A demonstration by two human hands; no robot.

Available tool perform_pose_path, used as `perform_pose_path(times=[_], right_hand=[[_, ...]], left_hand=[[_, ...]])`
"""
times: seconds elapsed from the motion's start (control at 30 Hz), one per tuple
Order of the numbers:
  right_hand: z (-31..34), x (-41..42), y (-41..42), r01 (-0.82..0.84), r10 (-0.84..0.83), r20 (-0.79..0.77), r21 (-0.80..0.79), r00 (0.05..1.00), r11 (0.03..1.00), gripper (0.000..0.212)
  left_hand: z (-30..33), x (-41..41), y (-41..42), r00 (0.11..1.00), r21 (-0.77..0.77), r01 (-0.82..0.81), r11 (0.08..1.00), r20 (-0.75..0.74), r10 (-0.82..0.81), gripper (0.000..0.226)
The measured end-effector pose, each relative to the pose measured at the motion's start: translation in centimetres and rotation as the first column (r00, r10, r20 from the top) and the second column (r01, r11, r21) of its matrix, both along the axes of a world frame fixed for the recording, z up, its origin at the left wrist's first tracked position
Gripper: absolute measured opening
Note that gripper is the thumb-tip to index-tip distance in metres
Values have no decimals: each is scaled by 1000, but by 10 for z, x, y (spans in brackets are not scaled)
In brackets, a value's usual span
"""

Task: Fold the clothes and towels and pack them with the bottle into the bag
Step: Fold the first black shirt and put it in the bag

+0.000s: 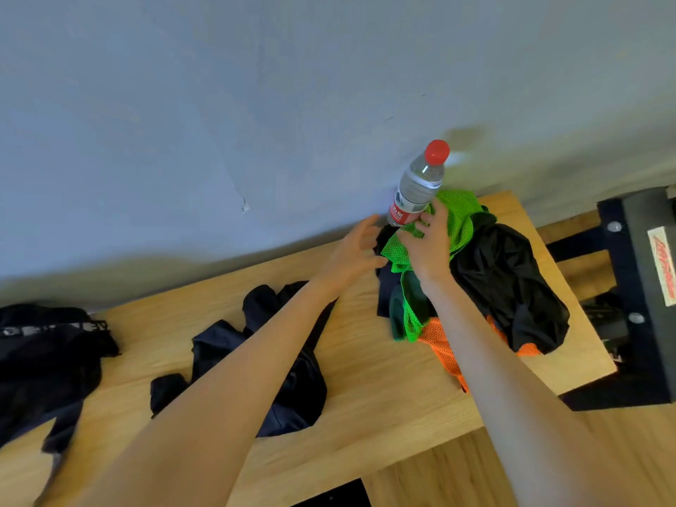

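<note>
The water bottle (420, 184), red-capped, stands tilted against the grey wall (219, 122), its base hidden behind the right hand (428, 247), whose fingers curl toward its label; whether they grip it I cannot tell. Just left of the bottle the left hand (356, 256) spreads wide, holding nothing. Below the bottle lies a heap of green mesh (459, 217), black cloth (508, 279) and orange mesh (440, 342) on the wooden table (384, 397). Further left lies a dark garment (292, 389), partly under the forearm, then the black bag (47, 360), cut off at the edge
</note>
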State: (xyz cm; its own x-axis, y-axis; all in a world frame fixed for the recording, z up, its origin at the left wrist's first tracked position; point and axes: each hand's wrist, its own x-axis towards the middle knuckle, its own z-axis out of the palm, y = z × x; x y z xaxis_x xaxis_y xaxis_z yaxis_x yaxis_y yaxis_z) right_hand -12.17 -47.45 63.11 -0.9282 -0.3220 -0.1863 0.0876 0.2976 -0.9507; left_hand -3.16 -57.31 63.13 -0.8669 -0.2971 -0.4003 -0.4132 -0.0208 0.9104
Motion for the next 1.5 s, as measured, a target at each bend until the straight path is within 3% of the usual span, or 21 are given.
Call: perform_pose_path(times=[0.1,0.23,0.4,0.5,0.6,0.7,0.83,0.97,1.07,1.17,1.27,1.37,1.5], right_hand=[[-7,35,-4,-55,54,16,109,998,992,57],[-18,92,-16,-347,326,133,177,936,921,41],[-34,154,-24,-706,704,158,349,692,616,42],[-45,175,-25,-748,806,164,511,569,425,47],[-52,190,-25,-672,855,104,669,508,318,36],[-53,193,-26,-653,847,64,668,528,356,9],[-46,179,-26,-556,746,-19,654,666,513,17],[-32,154,-23,-434,596,-82,608,799,665,9],[-23,138,-22,-300,445,-117,588,888,751,7],[-18,132,-21,-222,366,-159,558,917,799,9],[-17,140,-17,-264,467,-212,597,858,757,30],[-23,153,-12,-363,714,-292,704,636,611,49],[-35,179,-5,-525,909,-208,761,360,382,41]], left_hand=[[-8,46,-11,999,-28,-31,999,42,32,67],[-17,116,-30,997,-130,-40,991,65,49,52],[-25,203,-49,973,-248,-155,956,129,192,43],[-33,245,-56,941,-463,-146,874,209,268,45],[-41,282,-58,860,-609,53,791,430,273,59],[-45,305,-56,762,-610,212,763,592,261,57],[-44,323,-56,755,-614,134,778,572,322,19],[-35,326,-60,791,-681,-10,732,443,423,4],[-26,321,-67,780,-725,-206,658,284,557,5],[-22,317,-76,748,-745,-325,582,175,641,14],[-20,312,-75,782,-756,-315,573,135,608,37],[-22,310,-62,903,-784,-195,589,91,420,40],[-35,304,-30,969,-741,43,670,195,154,33]])
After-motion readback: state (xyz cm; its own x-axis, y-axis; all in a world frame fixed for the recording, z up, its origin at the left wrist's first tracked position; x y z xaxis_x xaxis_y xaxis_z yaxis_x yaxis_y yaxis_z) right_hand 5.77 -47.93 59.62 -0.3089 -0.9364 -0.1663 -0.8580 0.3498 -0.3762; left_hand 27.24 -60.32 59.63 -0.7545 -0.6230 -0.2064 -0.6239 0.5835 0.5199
